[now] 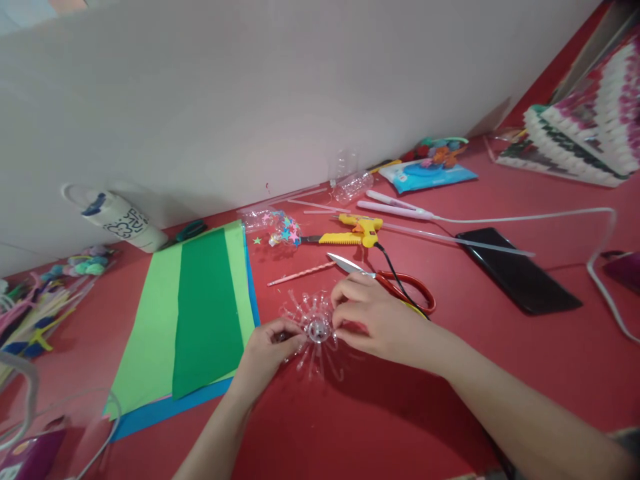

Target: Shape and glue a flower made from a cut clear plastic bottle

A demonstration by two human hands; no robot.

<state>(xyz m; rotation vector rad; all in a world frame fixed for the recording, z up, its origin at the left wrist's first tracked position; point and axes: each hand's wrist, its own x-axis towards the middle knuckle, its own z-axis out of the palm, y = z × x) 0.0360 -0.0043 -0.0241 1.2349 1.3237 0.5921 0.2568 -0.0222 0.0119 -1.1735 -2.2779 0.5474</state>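
Nearest to me, my left hand (265, 350) and right hand (373, 319) meet over a clear plastic piece (316, 328) cut into thin strips that splay outward like a flower, lying on the red table (400, 413). My left fingers are pressed together on the strips at its left edge; my right fingertips pinch strips on its right side, close to the round hub in the middle. The piece sits just right of a stack of paper sheets (200, 313), dark green over light green over blue.

Just behind my right hand lie the red-handled scissors (395, 280), blades pointing left, and near them a pink striped straw (300, 273). Further back rests a yellow glue gun (357, 233), its black cord running under the scissors, with a small bag of coloured stars (285, 230) to its left. A black phone (517, 270) lies face down to the right, well apart from my hands.

Against the wall I see a clear bottle (353, 185), a blue packet (430, 175), and a white cup (123, 220) on its side at the far left. Pipe cleaners (35, 307) sprawl at the left edge.
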